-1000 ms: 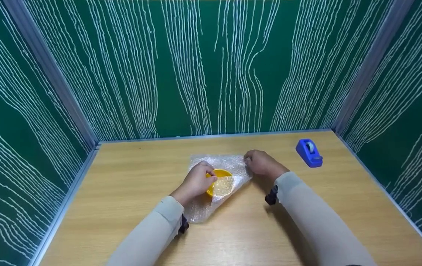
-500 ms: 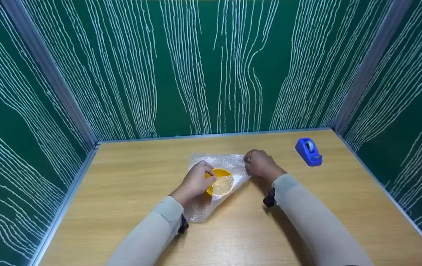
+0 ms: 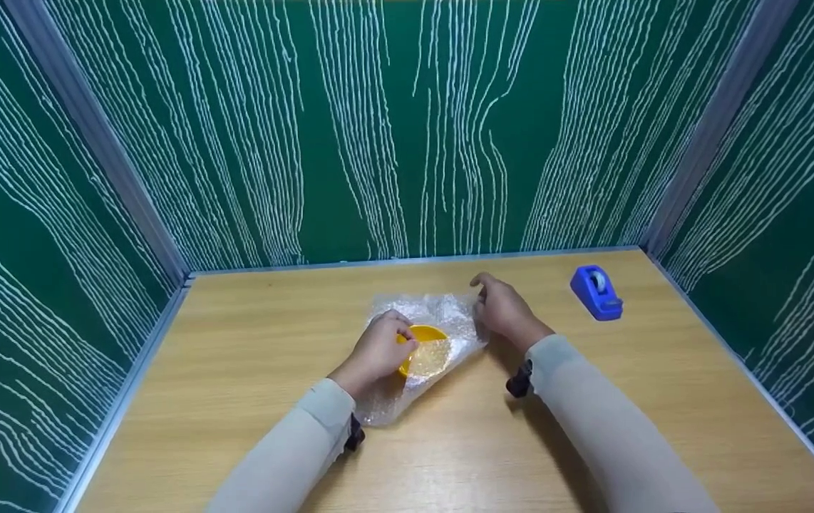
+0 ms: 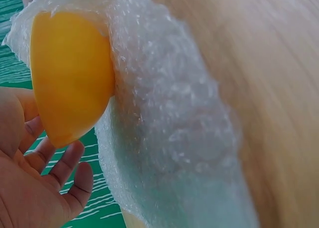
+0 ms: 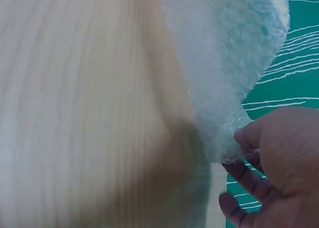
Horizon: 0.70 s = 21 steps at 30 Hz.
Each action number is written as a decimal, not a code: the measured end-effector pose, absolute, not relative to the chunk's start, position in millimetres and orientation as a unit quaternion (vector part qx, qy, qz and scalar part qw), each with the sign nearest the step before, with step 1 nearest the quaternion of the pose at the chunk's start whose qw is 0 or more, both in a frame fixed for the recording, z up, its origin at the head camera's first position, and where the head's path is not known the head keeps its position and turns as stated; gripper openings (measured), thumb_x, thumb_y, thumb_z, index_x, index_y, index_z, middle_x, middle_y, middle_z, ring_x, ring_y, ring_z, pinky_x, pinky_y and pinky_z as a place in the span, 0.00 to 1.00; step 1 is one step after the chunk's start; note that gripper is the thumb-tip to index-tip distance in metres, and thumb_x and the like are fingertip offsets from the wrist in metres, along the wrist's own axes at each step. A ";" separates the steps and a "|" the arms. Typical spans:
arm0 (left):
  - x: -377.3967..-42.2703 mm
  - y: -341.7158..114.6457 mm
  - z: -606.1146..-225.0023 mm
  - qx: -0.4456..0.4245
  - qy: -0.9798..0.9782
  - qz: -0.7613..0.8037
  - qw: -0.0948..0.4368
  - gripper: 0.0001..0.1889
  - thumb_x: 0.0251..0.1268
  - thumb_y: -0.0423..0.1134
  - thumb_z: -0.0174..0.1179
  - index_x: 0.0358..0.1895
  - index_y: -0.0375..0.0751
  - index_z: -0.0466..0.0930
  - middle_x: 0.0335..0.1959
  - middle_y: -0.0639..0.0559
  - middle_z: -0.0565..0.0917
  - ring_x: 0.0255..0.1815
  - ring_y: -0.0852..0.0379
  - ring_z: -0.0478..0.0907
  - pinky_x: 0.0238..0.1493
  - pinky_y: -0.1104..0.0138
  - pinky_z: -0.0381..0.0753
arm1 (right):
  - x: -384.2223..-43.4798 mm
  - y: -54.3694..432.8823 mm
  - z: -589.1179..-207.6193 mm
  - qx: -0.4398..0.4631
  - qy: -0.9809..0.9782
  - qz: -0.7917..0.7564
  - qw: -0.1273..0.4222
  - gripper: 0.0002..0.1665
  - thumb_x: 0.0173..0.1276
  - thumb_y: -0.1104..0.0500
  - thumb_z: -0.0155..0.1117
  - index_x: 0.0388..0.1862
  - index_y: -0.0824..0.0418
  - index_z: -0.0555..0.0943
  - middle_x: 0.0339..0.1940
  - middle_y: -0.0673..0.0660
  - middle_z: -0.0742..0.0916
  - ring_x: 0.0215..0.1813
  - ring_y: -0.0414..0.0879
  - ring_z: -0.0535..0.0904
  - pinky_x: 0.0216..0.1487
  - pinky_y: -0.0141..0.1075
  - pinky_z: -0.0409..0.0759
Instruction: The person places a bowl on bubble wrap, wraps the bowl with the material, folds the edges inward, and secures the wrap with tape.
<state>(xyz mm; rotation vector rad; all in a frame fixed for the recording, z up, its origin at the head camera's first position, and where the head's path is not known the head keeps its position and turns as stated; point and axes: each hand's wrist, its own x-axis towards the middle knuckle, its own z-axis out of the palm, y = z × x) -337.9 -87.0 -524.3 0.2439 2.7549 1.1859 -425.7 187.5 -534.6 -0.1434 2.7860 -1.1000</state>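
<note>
A yellow bowl [image 3: 427, 333] sits on a sheet of clear bubble wrap [image 3: 385, 410], and a folded flap of the wrap covers part of its opening. At the bowl's left rim, my left hand [image 3: 380, 349] grips the edge between thumb and fingers, seemingly with the flap's tip. The left wrist view shows the bowl's smooth side [image 4: 70, 78] beside the curled fingers. My right hand [image 3: 507, 310] is at the sheet's right corner. In the right wrist view its thumb and a finger pinch the wrap's edge [image 5: 232, 138], while other fingers are spread loosely.
A blue tape dispenser [image 3: 596, 293] with a roll in it stands at the back right of the wooden table [image 3: 250, 342]. Green panels with white wavy lines [image 3: 350, 142] enclose the table at the back and both sides.
My right hand has lifted its index finger away from the wrap's corner, and the sheet's far edge has shifted slightly. My left hand stays at the bowl's rim.
</note>
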 end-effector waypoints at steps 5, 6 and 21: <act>-338.3 -87.2 -525.3 0.102 0.922 0.372 0.041 0.07 0.79 0.39 0.73 0.40 0.40 0.93 0.66 0.50 0.84 0.69 0.47 0.80 0.79 0.56 0.84 | -425.4 186.0 -526.7 -0.044 0.915 -0.397 0.057 0.28 0.86 0.65 0.61 0.81 0.59 0.75 0.58 0.61 0.87 0.58 0.57 0.83 0.69 0.52 0.88; -338.2 -87.0 -525.3 0.098 0.922 0.373 0.042 0.07 0.79 0.39 0.73 0.40 0.40 0.93 0.66 0.50 0.84 0.69 0.47 0.80 0.79 0.56 0.84 | -425.3 185.9 -524.9 -0.040 0.913 -0.402 0.051 0.26 0.86 0.65 0.62 0.79 0.58 0.76 0.57 0.61 0.87 0.57 0.57 0.83 0.67 0.51 0.88; -338.5 -84.0 -525.2 0.069 0.914 0.396 0.062 0.05 0.80 0.39 0.72 0.42 0.43 0.92 0.66 0.52 0.82 0.68 0.49 0.79 0.77 0.58 0.86 | -411.2 174.1 -494.7 -0.010 0.879 -0.477 0.031 0.20 0.85 0.62 0.71 0.71 0.53 0.82 0.61 0.56 0.88 0.64 0.55 0.84 0.73 0.48 0.89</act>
